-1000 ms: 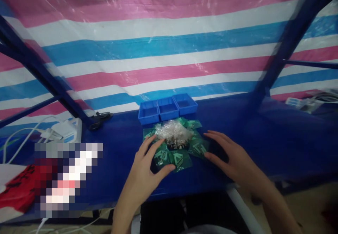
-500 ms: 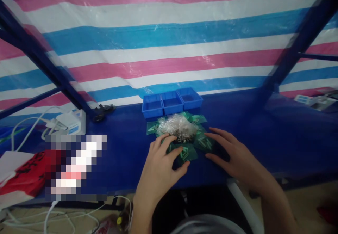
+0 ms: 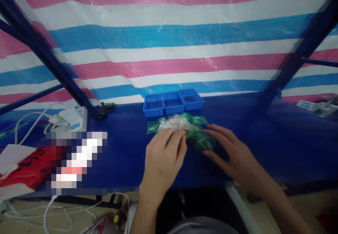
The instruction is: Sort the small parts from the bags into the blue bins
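A heap of crinkled clear plastic bags (image 3: 175, 122) lies on the blue table, with several small green plastic packets around it; small light pieces show inside some packets. My left hand (image 3: 166, 153) is at the near side of the heap, thumb and fingers pinched together on a green packet (image 3: 193, 134) that is partly hidden behind the fingertips. To the right, my right hand (image 3: 229, 151) stays open, its fingers apart, its fingertips at the edge of another green packet (image 3: 204, 143).
Three joined blue bins (image 3: 173, 102) stand right behind the heap. On the left are a white power strip (image 3: 79, 119) with cables, a red bag (image 3: 29, 168) and a blurred-out object. Blue frame posts rise on both sides before a striped sheet (image 3: 169, 61).
My left hand has closed from spread fingers to a pinch. The green packet that lay under it has moved up towards the heap. My right hand has barely moved.
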